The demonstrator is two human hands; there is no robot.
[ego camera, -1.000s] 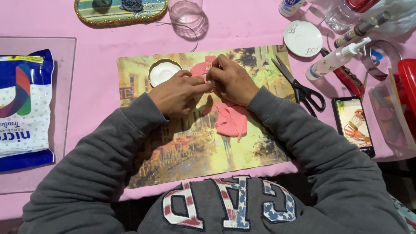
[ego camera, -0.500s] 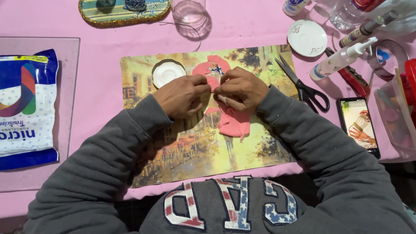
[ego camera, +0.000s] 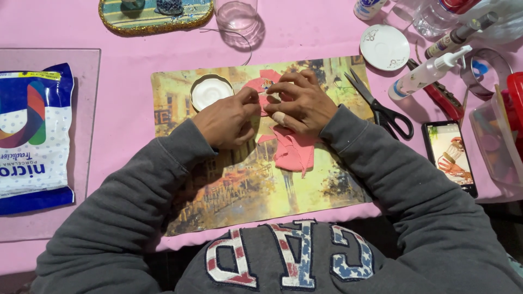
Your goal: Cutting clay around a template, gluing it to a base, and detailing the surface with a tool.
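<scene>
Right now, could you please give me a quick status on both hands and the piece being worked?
Left hand and right hand both pinching pink clay piece over picture mat. Loose pink clay beneath right hand. Scissors lying clear to the right.

Pink dough [ego camera: 291, 152] on painted street-scene mat [ego camera: 229, 185]; pink desk [ego camera: 305, 41]; black-handled scissors [ego camera: 381, 109] right of mat; blue/white bag [ego camera: 30, 136] left.

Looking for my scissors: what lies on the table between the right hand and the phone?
In the head view, black-handled scissors lie between the right hand and the phone, partly on the picture mat.
</scene>
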